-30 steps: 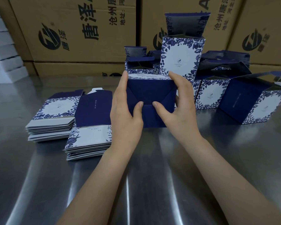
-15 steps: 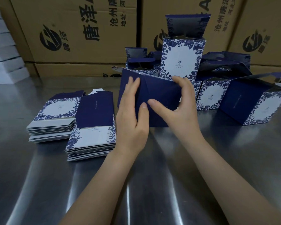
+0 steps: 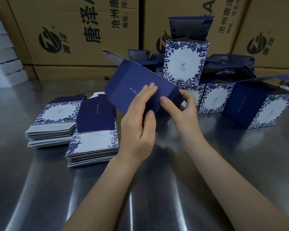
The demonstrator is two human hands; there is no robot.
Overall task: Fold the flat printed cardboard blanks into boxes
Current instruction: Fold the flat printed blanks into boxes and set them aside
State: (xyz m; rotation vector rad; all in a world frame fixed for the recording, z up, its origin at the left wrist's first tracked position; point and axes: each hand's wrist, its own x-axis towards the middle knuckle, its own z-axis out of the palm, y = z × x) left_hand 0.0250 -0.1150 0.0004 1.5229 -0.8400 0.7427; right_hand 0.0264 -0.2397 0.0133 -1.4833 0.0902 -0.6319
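Head view: left hand [image 3: 137,129] and right hand [image 3: 183,114] grip a navy box [image 3: 128,80] over steel table [image 3: 157,197]; brown cartons [image 3: 82,30] behind.

Counter [image 3: 40,189], contents:
- Left: two stacks of flat blanks side by side, far stack [image 3: 53,124] and near stack [image 3: 93,144], the near one to the right.
- Centre: tilted box [image 3: 133,87] (off the counter), held between left hand [image 3: 138,129] and right hand [image 3: 182,112].
- Behind and to the right: folded boxes [image 3: 257,107].
- Rear: shipping cartons [image 3: 73,30].

Matt navy printed cardboard box [image 3: 137,82], glossy brushed steel table [image 3: 157,197], rough brown corrugated cartons [image 3: 73,39] behind
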